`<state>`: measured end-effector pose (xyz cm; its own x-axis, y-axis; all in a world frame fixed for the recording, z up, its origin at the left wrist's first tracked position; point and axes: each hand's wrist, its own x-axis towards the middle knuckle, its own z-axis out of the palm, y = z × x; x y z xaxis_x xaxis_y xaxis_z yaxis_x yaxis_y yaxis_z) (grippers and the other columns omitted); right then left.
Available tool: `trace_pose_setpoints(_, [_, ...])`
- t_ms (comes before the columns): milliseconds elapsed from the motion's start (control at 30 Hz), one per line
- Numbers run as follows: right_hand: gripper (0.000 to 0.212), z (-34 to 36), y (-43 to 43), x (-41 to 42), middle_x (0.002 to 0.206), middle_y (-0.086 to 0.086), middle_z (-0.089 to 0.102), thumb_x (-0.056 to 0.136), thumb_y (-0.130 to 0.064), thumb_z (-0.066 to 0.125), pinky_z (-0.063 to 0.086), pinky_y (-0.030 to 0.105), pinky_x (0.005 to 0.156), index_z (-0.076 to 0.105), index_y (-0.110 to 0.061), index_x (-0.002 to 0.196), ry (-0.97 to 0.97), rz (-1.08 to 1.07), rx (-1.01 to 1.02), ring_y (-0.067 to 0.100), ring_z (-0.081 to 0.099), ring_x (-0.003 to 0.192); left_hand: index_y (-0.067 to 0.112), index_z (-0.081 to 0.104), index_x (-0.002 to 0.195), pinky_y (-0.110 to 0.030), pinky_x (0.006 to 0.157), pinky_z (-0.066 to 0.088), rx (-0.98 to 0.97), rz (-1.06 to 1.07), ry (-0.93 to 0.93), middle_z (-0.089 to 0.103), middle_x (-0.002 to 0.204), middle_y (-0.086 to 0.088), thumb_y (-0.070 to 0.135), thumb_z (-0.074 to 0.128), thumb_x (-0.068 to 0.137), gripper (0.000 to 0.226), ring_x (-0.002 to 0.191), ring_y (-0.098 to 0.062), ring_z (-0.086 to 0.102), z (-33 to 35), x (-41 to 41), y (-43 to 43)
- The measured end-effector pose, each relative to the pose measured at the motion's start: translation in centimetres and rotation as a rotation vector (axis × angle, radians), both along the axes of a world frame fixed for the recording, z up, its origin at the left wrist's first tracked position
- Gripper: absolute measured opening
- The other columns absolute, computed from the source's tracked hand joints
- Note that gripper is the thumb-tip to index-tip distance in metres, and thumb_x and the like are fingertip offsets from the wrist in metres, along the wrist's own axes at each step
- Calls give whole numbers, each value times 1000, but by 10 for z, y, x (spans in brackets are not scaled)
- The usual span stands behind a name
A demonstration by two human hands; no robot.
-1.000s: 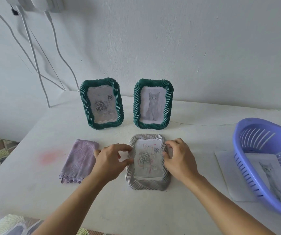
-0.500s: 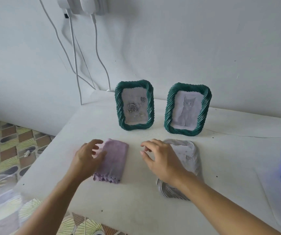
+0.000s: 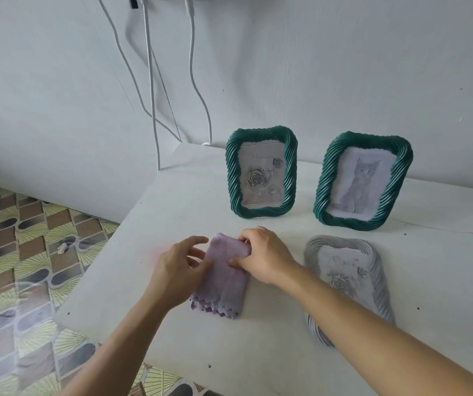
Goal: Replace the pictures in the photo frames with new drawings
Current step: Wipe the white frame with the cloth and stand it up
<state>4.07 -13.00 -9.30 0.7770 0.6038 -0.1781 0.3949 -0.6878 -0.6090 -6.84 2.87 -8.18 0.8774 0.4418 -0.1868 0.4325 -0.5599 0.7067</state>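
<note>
Photo frames, three in all, none in either grip. Farthest left on the table (image 3: 189,201): left grip (image 3: 179,271), half-wide, fingers loosely bent against the left edge of a folded purple cloth (image 3: 225,284), no clear pinch. Next, right grip (image 3: 265,258), narrow, fingertips curled over the cloth's far right corner with thumb pressed on top, so holding cloth, not frame. Up at 12 o'clock of both grips, upright near the wall: green frame with rose picture (image 3: 261,172). At 1 o'clock, upright too: green frame with cat drawing (image 3: 363,181), apparently already refitted. Lying flat at 3 o'clock of the right grip, near the cloth but apart from it: grey frame (image 3: 341,270), rose picture facing up, long axis running 12 to 6, roughly parallel to the cloth, near end crossed by the right forearm. Clearly nearer the right grip than the left. Likely step in hand: taking up the cloth, perhaps to wipe the grey frame. For that, carry rightward toward 3 o'clock and work along the long axis, steadying the frame's 9 o'clock side with the left grip.
</note>
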Motion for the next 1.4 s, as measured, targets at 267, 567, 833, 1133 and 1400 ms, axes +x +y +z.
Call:
trace_pose_setpoints(267, [17,12,-33,-11,89,-2,65,86,-23,73,47,28,73,59,-22,93,310,-159,477,13,60,81,33,75,96,-28,73,50,-405,-101,-21,76,93,1,27,63,98,13,81,-11,67,14,17,-12])
trace_pose_setpoints(567, [29,36,-118,-7,96,5,76,78,-25,83,54,39,82,72,-15,102,491,-679,879,26,71,98,29,71,108,-35,82,54,-446,-292,-60,74,96,4,30,61,99,13,88,-13,71,14,50,-75])
trace_pose_setpoints(833, [9,50,-188,5,80,-9,70,88,-10,72,49,22,65,69,-18,92,-333,-455,602,10,63,74,40,29,154,-41,112,32,267,-812,-78,28,158,24,64,47,93,68,143,-7,26,-14,48,-116])
trace_pose_setpoints(1133, [30,2,-194,4,100,-2,63,88,-17,69,48,38,77,70,-20,118,-804,-188,68,21,56,91,38,0,158,-33,117,15,468,-887,2,-11,162,28,72,25,94,77,151,0,-2,-17,30,-125])
trace_pose_setpoints(1400, [41,-21,-202,-19,122,-8,66,88,-36,57,35,43,105,59,-25,128,-655,-1,-24,18,55,122,31,-15,157,-40,121,3,578,-873,-76,-20,163,17,71,9,98,75,149,0,-22,-28,9,-131])
